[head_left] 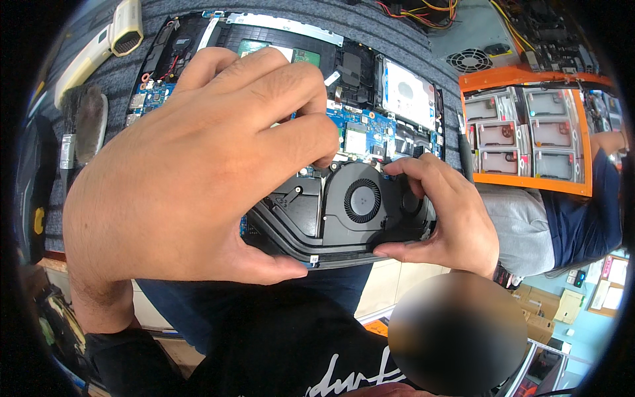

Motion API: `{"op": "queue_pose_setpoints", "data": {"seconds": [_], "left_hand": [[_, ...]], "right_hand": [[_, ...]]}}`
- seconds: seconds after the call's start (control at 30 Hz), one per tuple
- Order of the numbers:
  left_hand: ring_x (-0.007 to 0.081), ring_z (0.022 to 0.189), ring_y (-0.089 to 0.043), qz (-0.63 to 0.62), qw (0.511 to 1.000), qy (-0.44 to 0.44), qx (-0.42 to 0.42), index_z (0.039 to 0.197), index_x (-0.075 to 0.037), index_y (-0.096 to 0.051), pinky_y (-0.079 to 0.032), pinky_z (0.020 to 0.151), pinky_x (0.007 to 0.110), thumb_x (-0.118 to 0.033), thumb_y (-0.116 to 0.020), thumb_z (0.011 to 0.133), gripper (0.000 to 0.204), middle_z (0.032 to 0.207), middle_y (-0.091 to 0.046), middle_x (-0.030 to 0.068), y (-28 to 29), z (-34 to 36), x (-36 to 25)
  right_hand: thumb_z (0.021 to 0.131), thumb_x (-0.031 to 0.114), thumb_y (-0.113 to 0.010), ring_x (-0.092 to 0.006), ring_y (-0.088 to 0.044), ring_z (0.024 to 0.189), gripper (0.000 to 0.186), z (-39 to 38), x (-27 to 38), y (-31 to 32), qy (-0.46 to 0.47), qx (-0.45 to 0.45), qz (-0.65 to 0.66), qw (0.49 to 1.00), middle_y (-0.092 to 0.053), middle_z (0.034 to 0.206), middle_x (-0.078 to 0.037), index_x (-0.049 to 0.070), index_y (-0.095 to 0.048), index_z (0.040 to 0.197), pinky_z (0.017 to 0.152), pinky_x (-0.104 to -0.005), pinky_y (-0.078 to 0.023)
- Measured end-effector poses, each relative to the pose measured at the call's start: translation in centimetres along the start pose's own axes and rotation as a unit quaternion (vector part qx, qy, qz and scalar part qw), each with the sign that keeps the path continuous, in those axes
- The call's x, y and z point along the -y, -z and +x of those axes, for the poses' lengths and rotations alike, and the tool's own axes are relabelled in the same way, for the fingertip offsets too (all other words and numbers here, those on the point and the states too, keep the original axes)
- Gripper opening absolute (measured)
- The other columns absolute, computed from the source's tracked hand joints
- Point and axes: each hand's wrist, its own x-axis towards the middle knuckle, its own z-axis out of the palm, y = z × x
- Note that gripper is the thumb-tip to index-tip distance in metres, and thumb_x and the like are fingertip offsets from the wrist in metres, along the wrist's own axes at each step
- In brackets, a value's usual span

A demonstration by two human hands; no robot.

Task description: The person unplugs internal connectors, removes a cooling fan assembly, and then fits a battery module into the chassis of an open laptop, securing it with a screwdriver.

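An opened laptop base (350, 41) lies before me, its blue circuit board (337, 122) and a silver hard drive (407, 91) exposed. Along its near side runs a black cooling fan assembly (354, 225) with a round fan and curved heat pipes. My left hand (172, 165) arches over the left half, fingers curled, index tip beside the fan housing and thumb at the near edge. My right hand (456, 215) spans the assembly's right end, index finger at its far side and thumb at its near edge. The left hand hides much of the board.
On the grey ribbed mat (169, 16) a cream heat gun or dryer (99, 49) and a brush (83, 126) lie to the left. A power supply (473, 56) sits at the far right, near an orange-framed case (529, 177). Another person's leg (522, 221) shows at right.
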Motion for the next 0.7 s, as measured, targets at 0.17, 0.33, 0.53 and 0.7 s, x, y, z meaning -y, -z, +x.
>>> {"op": "queue_pose_setpoints", "data": {"seconds": [0.17, 0.33, 0.53, 0.7], "left_hand": [[0.0294, 0.112, -0.055, 0.007, 1.0, -0.004, -0.001, 0.112, -0.01, -0.068, -0.036, 0.099, 0.048, -0.045, -0.101, 0.052, 0.076, 0.117, -0.056, 0.0071, 0.0, -0.1, 0.1], [0.0295, 0.112, -0.055, 0.035, 0.999, -0.014, 0.018, 0.113, -0.009, -0.068, -0.036, 0.099, 0.048, -0.046, -0.101, 0.053, 0.078, 0.118, -0.056, 0.0074, 0.5, 0.2, -0.1], [0.0297, 0.112, -0.055, 0.023, 1.0, -0.014, 0.011, 0.113, -0.009, -0.068, -0.035, 0.098, 0.048, -0.047, -0.102, 0.053, 0.078, 0.118, -0.055, 0.0076, 0.2, 0.1, 0.2], [0.0299, 0.112, -0.055, 0.012, 1.0, -0.01, 0.005, 0.113, -0.009, -0.068, -0.035, 0.098, 0.047, -0.048, -0.102, 0.055, 0.078, 0.117, -0.055, 0.0075, 0.0, -0.1, 0.2]], "right_hand": [[0.061, 0.045, -0.101, -0.0301, -0.06, 0.088, 0.09, 0.2, 0.7, 0.9, -0.002, 0.027, -0.023, 0.999, -0.06, 0.1, -0.01, 0.005, -0.064, 0.132, 0.079, -0.0406, -0.047], [0.065, 0.049, -0.099, -0.0356, -0.067, 0.1, 0.094, 0.0, 0.8, 0.9, 0.003, 0.057, -0.06, 0.997, -0.066, 0.114, -0.014, 0.005, -0.059, 0.137, 0.087, -0.0434, -0.048], [0.063, 0.05, -0.1, -0.0323, -0.064, 0.098, 0.097, -0.2, 0.8, 0.7, -0.011, 0.064, -0.061, 0.996, -0.064, 0.114, -0.013, 0.005, -0.058, 0.139, 0.084, -0.0407, -0.042], [0.05, 0.054, -0.103, -0.0249, -0.053, 0.082, 0.105, -0.1, 0.8, -0.2, 0.003, 0.01, -0.076, 0.997, -0.056, 0.096, -0.007, 0.004, -0.063, 0.133, 0.077, -0.0381, -0.041]]}}
